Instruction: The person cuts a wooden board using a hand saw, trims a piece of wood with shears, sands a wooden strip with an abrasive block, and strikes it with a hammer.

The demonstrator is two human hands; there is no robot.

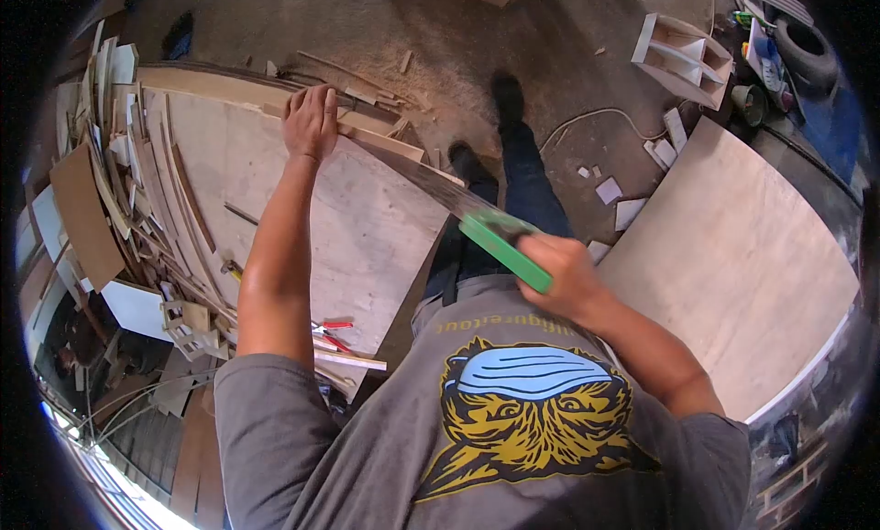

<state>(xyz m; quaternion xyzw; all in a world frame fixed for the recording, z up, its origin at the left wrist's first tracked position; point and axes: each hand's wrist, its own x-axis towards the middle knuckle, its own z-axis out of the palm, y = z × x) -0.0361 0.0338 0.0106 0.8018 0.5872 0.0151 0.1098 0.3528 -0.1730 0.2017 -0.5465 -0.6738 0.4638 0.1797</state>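
Note:
A hand saw with a green handle (504, 251) is in my right hand (561, 272), whose fingers are wrapped round the grip. Its blade (431, 184) slants up and left to a light wooden strip (380, 142) at the edge of the plywood-topped bench (367, 223). My left hand (311, 122) presses down on the wood near that edge, left of the blade, with its fingers slightly bent. Pliers with red handles (337, 336) lie on the bench's near part.
Stacked wood offcuts (119, 182) crowd the left side. A large curved plywood sheet (733, 264) stands at the right. Beyond it are a small wooden box with dividers (683, 61), a bucket (750, 104) and a tyre (807, 54). A hose (600, 113) crosses the floor.

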